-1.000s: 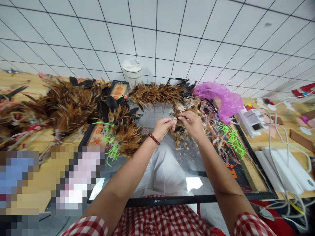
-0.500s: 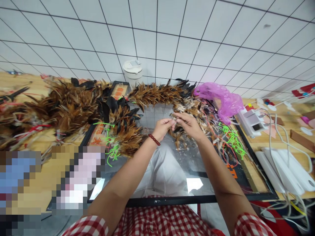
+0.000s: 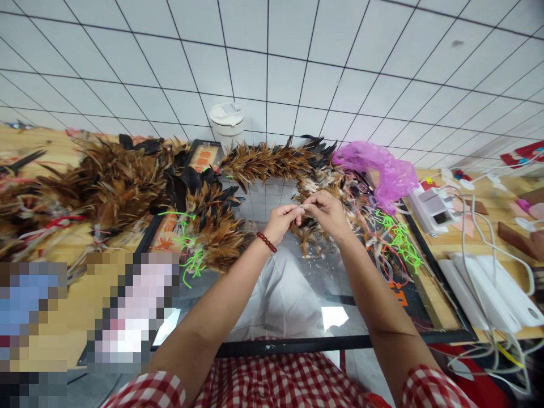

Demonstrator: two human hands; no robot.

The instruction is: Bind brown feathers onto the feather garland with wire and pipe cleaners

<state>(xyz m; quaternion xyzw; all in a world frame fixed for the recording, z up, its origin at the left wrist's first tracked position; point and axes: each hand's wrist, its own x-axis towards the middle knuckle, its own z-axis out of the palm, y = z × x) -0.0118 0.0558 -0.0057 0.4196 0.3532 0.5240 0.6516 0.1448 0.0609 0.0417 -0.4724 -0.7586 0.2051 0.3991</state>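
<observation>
Above the glass panel [image 3: 293,283], my left hand [image 3: 281,222] and my right hand [image 3: 326,214] meet fingertip to fingertip. Both are closed in a pinch, and whatever lies between the fingertips is too small to make out. Just beyond and to the right of my right hand spreads a heap of loose brown and pale feathers [image 3: 314,184]. A long bundle of brown feathers [image 3: 263,163] lies behind my hands. Left of my left hand sits another bundle of brown and black feathers [image 3: 219,232], with bright green ties [image 3: 193,262] at its near end.
A big pile of brown feathers [image 3: 114,181] covers the left side. At right are a purple plastic bag [image 3: 378,170], green strings [image 3: 402,243], a white device [image 3: 433,209] and white boxes with cables [image 3: 488,292]. A white lidded bin [image 3: 227,122] stands by the tiled wall.
The fingers of my right hand have curled in more, from stretched out to bent. My left hand keeps its pinch in nearly the same place.
</observation>
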